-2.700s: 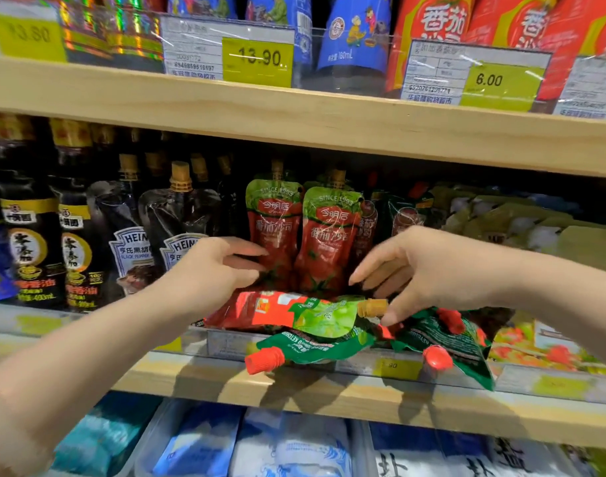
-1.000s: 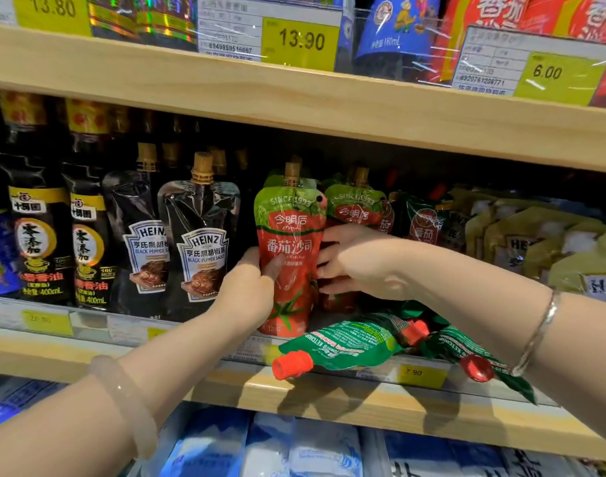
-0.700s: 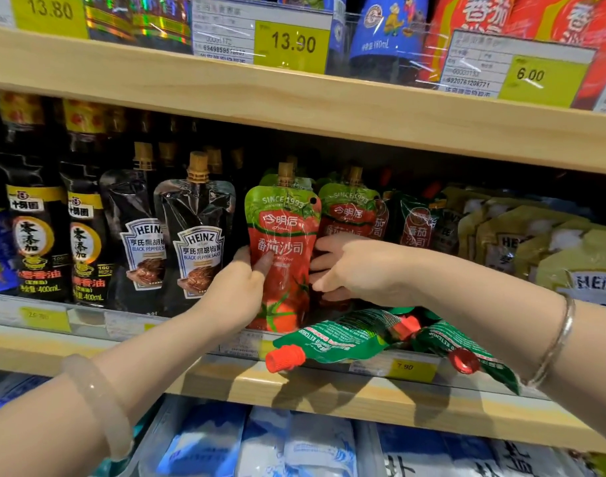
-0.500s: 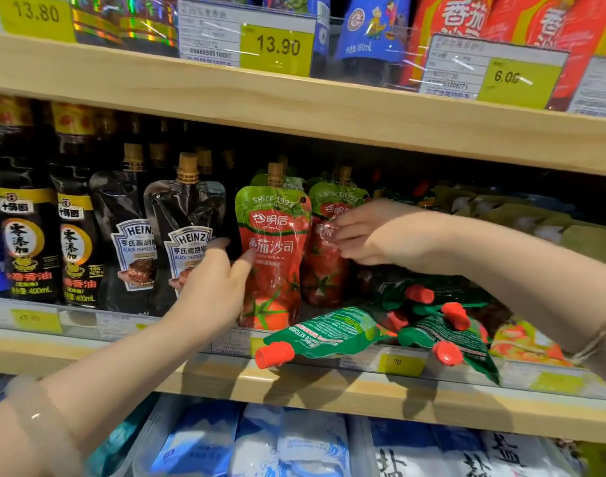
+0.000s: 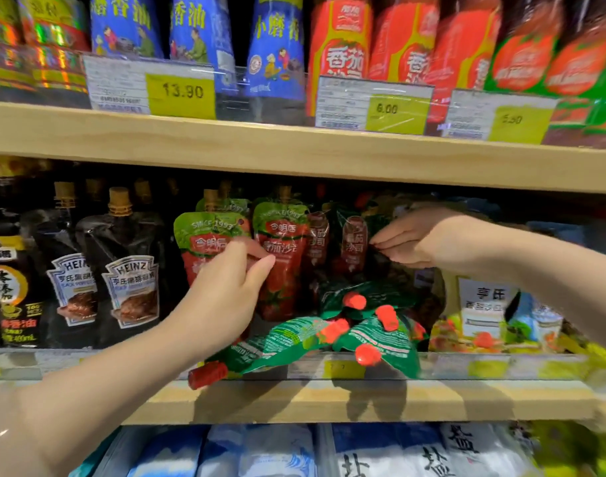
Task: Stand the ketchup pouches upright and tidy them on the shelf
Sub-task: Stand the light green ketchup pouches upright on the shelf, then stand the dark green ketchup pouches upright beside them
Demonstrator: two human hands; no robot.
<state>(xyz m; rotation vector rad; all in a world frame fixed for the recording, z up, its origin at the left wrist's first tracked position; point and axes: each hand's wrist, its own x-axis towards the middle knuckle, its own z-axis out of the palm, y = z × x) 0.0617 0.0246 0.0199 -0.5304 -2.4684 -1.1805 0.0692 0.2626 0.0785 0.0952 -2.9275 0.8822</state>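
Two red-and-green ketchup pouches stand upright on the middle shelf (image 5: 294,401): one (image 5: 205,232) at the left, one (image 5: 282,249) beside it. More upright pouches (image 5: 353,242) stand further back to the right. Several green pouches with red caps lie flat at the shelf front (image 5: 287,339), (image 5: 384,342); one cap (image 5: 206,373) hangs over the edge. My left hand (image 5: 225,290) rests against the front of the left pouch, its thumb touching the second. My right hand (image 5: 415,242) reaches to the back pouches with its fingertips together; whether it grips one is unclear.
Black Heinz pepper sauce pouches (image 5: 129,270) and dark bottles (image 5: 12,277) stand to the left of the ketchup. Yellow pouches (image 5: 484,304) fill the right. The shelf above (image 5: 294,149) carries blue and red bottles and price tags. White bags (image 5: 277,452) lie on the shelf below.
The pouch that lay flat now stands upright at the front left. My right hand has moved from the second pouch rightward to the back row. The camera has tilted upward.
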